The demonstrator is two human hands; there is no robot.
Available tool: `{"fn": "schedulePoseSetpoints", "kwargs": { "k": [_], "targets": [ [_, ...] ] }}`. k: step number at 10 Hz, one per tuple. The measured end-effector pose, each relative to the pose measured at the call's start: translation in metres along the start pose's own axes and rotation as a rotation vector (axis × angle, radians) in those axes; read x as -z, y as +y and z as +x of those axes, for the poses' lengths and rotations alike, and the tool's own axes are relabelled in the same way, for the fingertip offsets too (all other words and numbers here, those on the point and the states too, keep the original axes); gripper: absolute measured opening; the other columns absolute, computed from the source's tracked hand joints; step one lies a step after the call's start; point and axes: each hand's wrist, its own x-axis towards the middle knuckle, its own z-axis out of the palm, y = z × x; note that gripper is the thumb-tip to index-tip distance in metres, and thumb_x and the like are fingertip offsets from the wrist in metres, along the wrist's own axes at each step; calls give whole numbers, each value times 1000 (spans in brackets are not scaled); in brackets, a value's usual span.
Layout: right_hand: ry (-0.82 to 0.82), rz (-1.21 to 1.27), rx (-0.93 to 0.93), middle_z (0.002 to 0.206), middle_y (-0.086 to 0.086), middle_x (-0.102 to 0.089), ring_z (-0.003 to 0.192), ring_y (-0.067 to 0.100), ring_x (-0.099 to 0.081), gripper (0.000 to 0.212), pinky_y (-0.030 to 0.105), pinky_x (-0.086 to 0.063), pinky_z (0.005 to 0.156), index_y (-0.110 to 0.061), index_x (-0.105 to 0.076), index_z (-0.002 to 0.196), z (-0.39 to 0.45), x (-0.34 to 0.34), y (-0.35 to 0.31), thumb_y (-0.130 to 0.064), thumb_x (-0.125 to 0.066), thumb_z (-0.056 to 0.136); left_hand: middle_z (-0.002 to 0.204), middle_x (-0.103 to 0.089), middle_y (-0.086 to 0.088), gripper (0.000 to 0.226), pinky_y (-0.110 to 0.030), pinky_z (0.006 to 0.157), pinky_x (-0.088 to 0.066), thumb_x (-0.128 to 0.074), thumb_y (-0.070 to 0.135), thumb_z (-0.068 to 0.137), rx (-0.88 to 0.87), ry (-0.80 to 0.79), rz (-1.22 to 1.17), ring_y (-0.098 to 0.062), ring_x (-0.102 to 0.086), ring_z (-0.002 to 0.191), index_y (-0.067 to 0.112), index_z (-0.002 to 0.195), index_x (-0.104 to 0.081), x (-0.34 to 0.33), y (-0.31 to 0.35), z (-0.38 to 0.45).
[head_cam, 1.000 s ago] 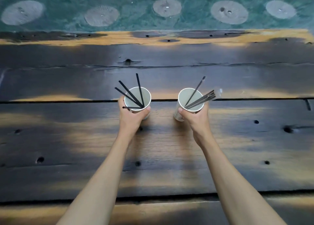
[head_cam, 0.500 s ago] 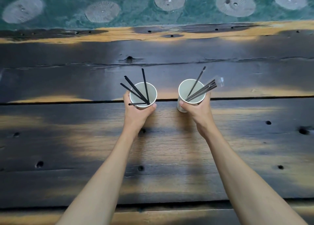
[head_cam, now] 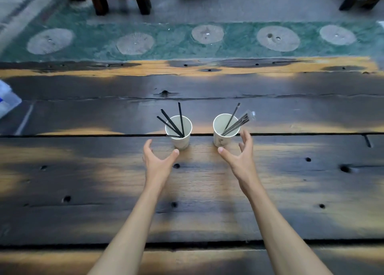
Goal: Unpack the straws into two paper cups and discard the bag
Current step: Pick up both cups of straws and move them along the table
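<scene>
Two white paper cups stand upright side by side on the dark plank table (head_cam: 187, 191). The left cup (head_cam: 180, 139) holds several loose black straws (head_cam: 172, 123). The right cup (head_cam: 223, 139) holds one loose black straw and a bundle of straws inside a clear plastic bag (head_cam: 246, 117) that sticks out to the right. My left hand (head_cam: 158, 160) is open just in front of the left cup, fingers spread, touching nothing. My right hand (head_cam: 239, 156) is open just in front and to the right of the right cup, apart from it.
A clear plastic container with blue marking (head_cam: 7, 100) sits at the table's far left edge. Beyond the table's far edge lies a green floor strip with round grey discs (head_cam: 207, 34), and wooden furniture legs (head_cam: 122, 0) stand further back.
Both hands have let go of the cups and drawn back toward me with fingers spread. The cups stay standing on the table. The camera has tilted up, showing more floor.
</scene>
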Motion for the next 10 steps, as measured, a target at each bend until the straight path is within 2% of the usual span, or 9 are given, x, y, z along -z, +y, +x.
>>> {"fn": "schedulePoseSetpoints", "kwargs": {
  "k": [1,2,3,4,5,7,10],
  "targets": [
    [21,-61,102,150,-18,-28,142,8,-27,88,45,-24,120,-28,-23,151,-31,5,-32,-26,-76,82,156,-26,-2,86,-32,113,-25,-74,38,80,-119,52,40,-16,-29,143,31,150,-23,29,26,-33],
    [66,-207,276,157,-11,-27,145,7,-24,84,46,-22,120,-25,-25,152,-60,10,-71,-40,-67,81,162,-13,5,82,-32,116,-17,-67,39,86,-367,9,205,-11,-15,148,36,153,-20,54,59,-69],
    [136,-389,452,161,-7,-25,149,15,-21,84,52,-23,118,-24,-23,153,-90,17,-114,-49,-56,81,165,-2,9,82,-36,119,-11,-62,49,85,-576,27,350,-10,-1,151,44,151,-16,75,98,-107],
    [192,-525,626,163,-7,-20,152,21,-15,84,54,-18,119,-24,-20,155,-126,27,-157,-52,-49,82,167,-1,1,83,-43,122,-6,-61,52,86,-789,104,453,-14,7,152,40,153,-15,96,136,-147],
    [235,-627,741,165,-10,-12,153,20,-6,85,53,-12,120,-26,-14,155,-160,37,-196,-56,-48,83,167,-2,-4,85,-47,122,-5,-57,55,84,-944,199,512,-21,6,153,35,155,-15,118,172,-185],
    [283,-641,934,166,-10,-4,153,19,4,86,54,-6,121,-26,-9,156,-219,62,-273,-60,-46,86,167,4,-2,85,-47,121,1,-52,60,84,-1114,307,490,-20,12,152,35,156,-13,165,233,-254],
    [370,-547,1159,166,-12,-4,153,17,6,86,53,-4,121,-28,-9,156,-283,78,-368,-60,-47,87,167,6,0,88,-52,121,1,-51,63,83,-1315,459,396,-20,12,152,37,156,-9,218,304,-321]
  ]
}}
